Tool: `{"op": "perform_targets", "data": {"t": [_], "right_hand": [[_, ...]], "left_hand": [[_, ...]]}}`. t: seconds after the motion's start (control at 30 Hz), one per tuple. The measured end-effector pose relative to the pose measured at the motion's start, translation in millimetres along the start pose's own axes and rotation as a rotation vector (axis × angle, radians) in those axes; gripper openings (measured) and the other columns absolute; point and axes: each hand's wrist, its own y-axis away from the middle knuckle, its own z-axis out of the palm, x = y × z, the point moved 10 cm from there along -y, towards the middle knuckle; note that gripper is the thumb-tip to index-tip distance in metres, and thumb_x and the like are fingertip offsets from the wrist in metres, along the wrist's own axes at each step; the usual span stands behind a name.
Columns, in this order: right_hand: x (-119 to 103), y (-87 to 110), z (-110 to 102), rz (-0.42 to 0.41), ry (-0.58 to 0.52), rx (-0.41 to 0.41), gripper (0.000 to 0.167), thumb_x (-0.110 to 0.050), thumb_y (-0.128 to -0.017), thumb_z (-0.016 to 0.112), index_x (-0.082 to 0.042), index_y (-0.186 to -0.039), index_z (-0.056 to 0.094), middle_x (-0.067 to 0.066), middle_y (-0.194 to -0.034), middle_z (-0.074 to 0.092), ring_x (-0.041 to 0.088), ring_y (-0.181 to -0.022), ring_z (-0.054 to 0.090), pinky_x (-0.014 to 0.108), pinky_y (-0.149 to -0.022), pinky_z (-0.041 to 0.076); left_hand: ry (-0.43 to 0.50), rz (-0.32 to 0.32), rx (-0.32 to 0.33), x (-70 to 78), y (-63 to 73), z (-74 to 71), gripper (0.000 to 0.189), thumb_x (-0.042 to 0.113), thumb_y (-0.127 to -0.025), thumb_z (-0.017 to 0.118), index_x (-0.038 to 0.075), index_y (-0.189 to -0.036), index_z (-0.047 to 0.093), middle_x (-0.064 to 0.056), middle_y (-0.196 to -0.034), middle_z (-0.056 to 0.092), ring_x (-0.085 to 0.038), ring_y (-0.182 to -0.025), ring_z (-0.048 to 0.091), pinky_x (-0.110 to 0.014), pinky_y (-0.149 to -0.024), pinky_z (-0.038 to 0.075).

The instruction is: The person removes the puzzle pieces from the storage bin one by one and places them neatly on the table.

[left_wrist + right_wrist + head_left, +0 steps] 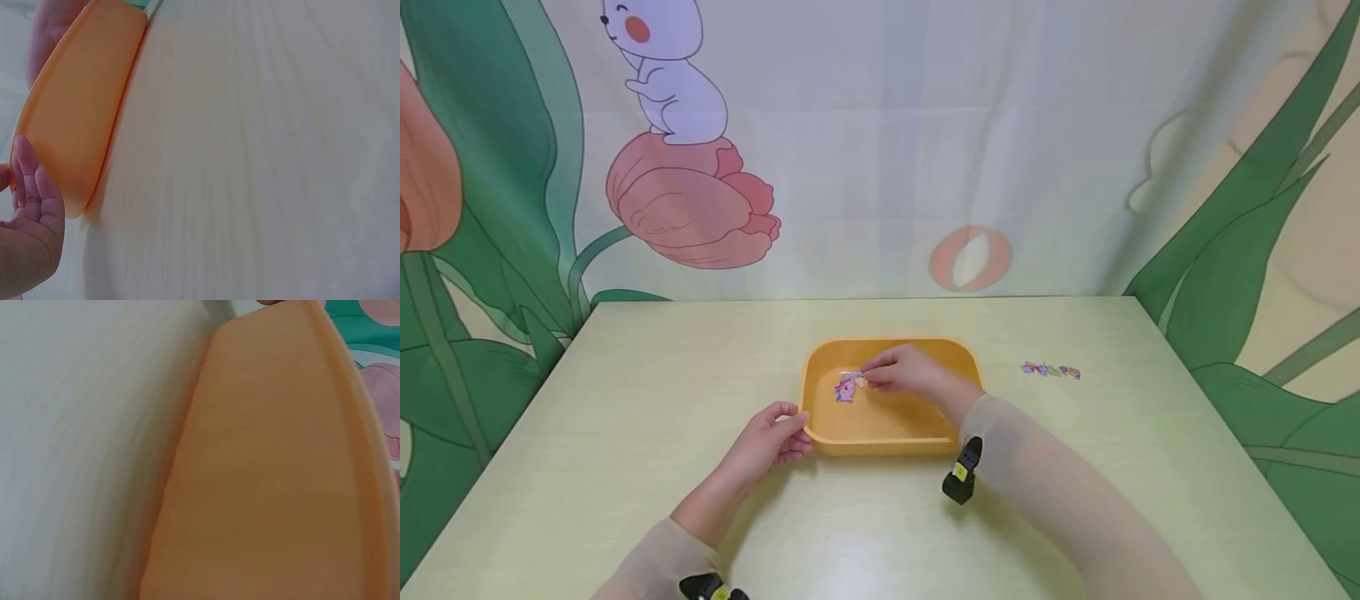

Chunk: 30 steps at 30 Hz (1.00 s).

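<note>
A yellow-orange tray [880, 447] lies on the table, its near wall filling much of the right wrist view. My left hand [765, 446] grips its front-left corner, thumb at the rim; in the left wrist view the fingers [31, 187] of that hand lie against the outer wall. Over the inside of the tray, my right hand [906, 372] pinches a small, flat, colourful cutout at its fingertips, its kind too small to tell. Just left of those fingertips, a pink and purple cartoon cutout [846, 389] shows on the tray floor. The right wrist view does not show the right hand's fingertips.
Several small colourful cutouts [1051, 370] lie in a row on the pale table [685, 358], right of the tray. A printed curtain [850, 167] hangs behind the table's far edge. Black wrist cameras sit on both sleeves.
</note>
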Motion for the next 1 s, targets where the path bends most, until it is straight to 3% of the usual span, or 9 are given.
{"op": "perform_targets", "data": {"t": [0.2, 0.5, 0.73, 1.0], "right_hand": [[2.4, -5.6, 14.3, -0.014, 0.043, -0.028, 0.023, -0.002, -0.088, 0.06, 0.009, -0.108, 0.063, 0.012, -0.084, 0.066, 0.012, -0.068, 0.059, 0.024, -0.066, 0.052], [15.2, -7.2, 32.4, 0.099, 0.012, -0.118, 0.028, -0.004, -0.096, 0.048, 0.003, -0.121, 0.058, 0.008, -0.068, 0.054, 0.013, -0.054, 0.05, 0.021, -0.052, 0.047], [13.9, -1.0, 42.1, 0.071, 0.202, -0.21, 0.033, -0.009, -0.099, 0.041, -0.003, -0.13, 0.051, 0.008, -0.066, 0.056, 0.011, -0.049, 0.045, 0.018, -0.045, 0.039], [12.5, -0.4, 36.8, 0.041, 0.271, -0.172, 0.031, -0.011, -0.098, 0.047, -0.002, -0.126, 0.055, 0.005, -0.061, 0.053, 0.008, -0.045, 0.039, 0.017, -0.041, 0.033]], "left_hand": [[0.004, -0.006, -0.008, 0.0, 1.3, 1.5, 0.022, 0.017, -0.097, 0.05, 0.0, -0.108, 0.043, -0.006, -0.076, 0.061, -0.016, -0.069, 0.062, -0.031, -0.071, 0.053], [0.007, -0.005, -0.004, -1.3, 0.2, -0.4, 0.022, 0.018, -0.097, 0.051, 0.0, -0.107, 0.043, -0.006, -0.076, 0.062, -0.016, -0.069, 0.062, -0.032, -0.071, 0.053], [0.019, 0.011, -0.013, -1.8, -1.3, 0.0, 0.02, 0.016, -0.097, 0.049, 0.0, -0.105, 0.042, -0.005, -0.074, 0.061, -0.015, -0.067, 0.062, -0.03, -0.069, 0.053], [0.021, 0.01, -0.011, -2.2, -1.3, 0.2, 0.02, 0.016, -0.097, 0.05, 0.0, -0.105, 0.043, -0.005, -0.074, 0.061, -0.015, -0.067, 0.062, -0.029, -0.067, 0.053]]}}
